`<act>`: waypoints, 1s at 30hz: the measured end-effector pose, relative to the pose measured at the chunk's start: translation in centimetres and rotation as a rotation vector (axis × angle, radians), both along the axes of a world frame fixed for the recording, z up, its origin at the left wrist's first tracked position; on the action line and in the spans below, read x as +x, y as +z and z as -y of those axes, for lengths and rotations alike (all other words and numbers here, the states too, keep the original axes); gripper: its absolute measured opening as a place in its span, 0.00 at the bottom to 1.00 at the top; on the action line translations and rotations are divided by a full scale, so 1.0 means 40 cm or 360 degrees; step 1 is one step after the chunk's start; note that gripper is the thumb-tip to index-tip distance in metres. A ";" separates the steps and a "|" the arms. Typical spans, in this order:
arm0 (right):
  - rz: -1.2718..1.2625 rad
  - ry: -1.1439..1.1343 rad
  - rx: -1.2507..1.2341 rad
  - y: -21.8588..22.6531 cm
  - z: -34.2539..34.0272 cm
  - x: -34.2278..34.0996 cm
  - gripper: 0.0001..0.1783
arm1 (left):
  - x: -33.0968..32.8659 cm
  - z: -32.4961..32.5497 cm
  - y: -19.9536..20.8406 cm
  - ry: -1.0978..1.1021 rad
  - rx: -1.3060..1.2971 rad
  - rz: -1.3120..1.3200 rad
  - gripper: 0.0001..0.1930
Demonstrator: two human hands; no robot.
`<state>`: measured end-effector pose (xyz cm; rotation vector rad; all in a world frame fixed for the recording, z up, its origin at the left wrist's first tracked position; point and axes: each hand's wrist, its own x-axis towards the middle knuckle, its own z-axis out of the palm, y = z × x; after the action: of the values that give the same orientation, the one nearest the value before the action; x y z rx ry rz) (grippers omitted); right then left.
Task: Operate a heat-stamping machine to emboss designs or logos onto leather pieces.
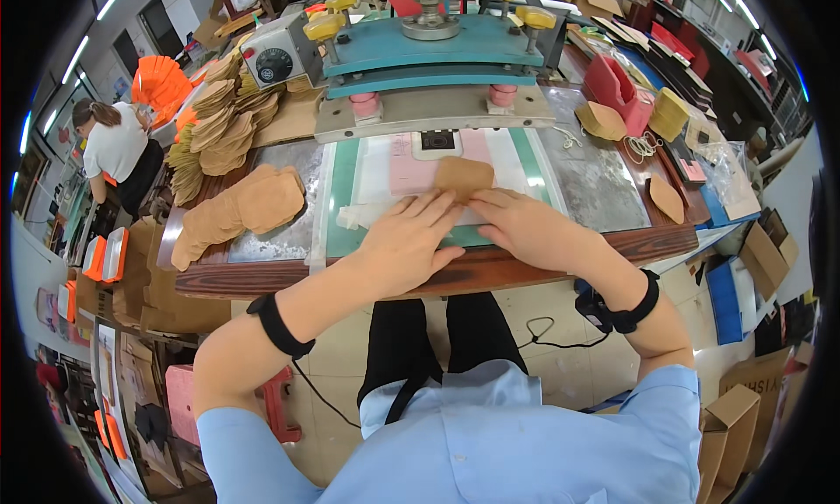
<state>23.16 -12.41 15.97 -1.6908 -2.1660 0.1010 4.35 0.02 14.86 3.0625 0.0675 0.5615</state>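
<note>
One tan leather piece lies on the green-and-white mat of the surface, under the teal press. Two hands are on it. Left hand palm down, forearm coming in from lower left, fingers flat and spread, tips touching the piece's near edge. Right hand palm down, fingers together and extended, tips at the piece's lower right corner. Neither hand grips anything. One fanned stack of tan pieces sits left of the mat, more piles behind.

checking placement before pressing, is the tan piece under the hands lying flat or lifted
Lying flat. The tan piece rests on the white sheet, with the fingers of both hands pressing its near edge down.
</note>
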 end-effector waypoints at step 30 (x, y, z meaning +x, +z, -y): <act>0.0435 -0.0242 -0.0282 -0.019 -0.181 0.051 0.25 | 0.092 -0.159 0.017 0.0262 -0.0462 -0.0299 0.33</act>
<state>25.22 -5.19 15.20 -2.0698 -2.2662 0.0211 8.03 6.40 15.54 2.8290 0.3730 0.2406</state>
